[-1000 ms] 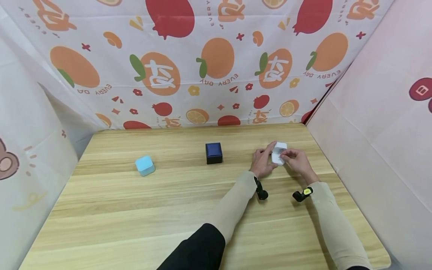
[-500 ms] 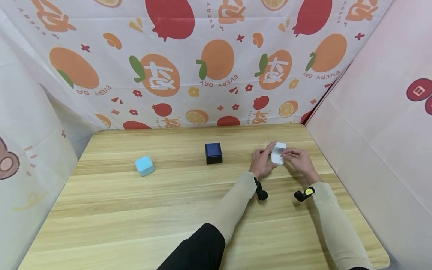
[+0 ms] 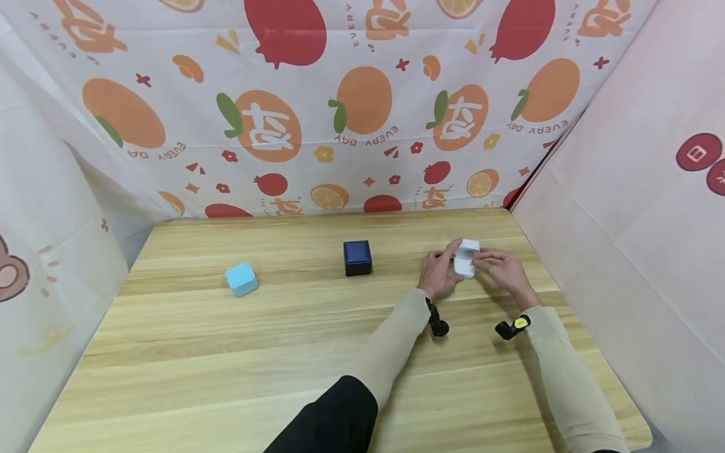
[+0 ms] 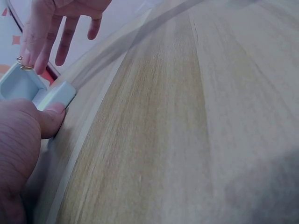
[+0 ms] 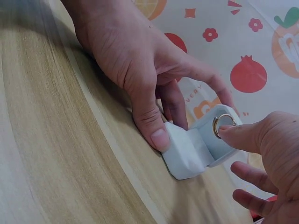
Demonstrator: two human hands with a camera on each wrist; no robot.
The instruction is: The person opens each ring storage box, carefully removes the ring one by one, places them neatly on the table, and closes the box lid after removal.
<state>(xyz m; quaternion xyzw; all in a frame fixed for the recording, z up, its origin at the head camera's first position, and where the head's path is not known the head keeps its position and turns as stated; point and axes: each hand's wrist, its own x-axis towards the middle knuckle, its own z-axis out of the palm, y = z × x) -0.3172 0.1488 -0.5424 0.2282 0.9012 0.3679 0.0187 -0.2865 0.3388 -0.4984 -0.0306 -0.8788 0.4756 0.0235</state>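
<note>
A small white ring box point(image 3: 465, 267) stands with its lid up at the right of the wooden table. My left hand point(image 3: 438, 275) grips it, thumb on the base and a finger on the lid, as the right wrist view shows. In that view a gold-coloured ring point(image 5: 215, 127) is pinched at the fingertips of my right hand point(image 5: 280, 154), in front of the raised lid. The left wrist view also has the ring point(image 4: 26, 66) at the right hand's fingertips, above the white box point(image 4: 56, 95). The ring is apart from the base of the box.
A dark blue box point(image 3: 358, 257) sits left of my hands, near the middle of the wooden table point(image 3: 226, 365). Farther left is a light blue box point(image 3: 241, 279). A fruit-print cloth point(image 3: 317, 157) hangs behind the table's back edge, and a pale cloth point(image 3: 634, 239) hangs at the right.
My right hand has shifted very slightly to the right, with the ring still at its fingertips. The left hand stays on the white ring box, whose lid remains up.
</note>
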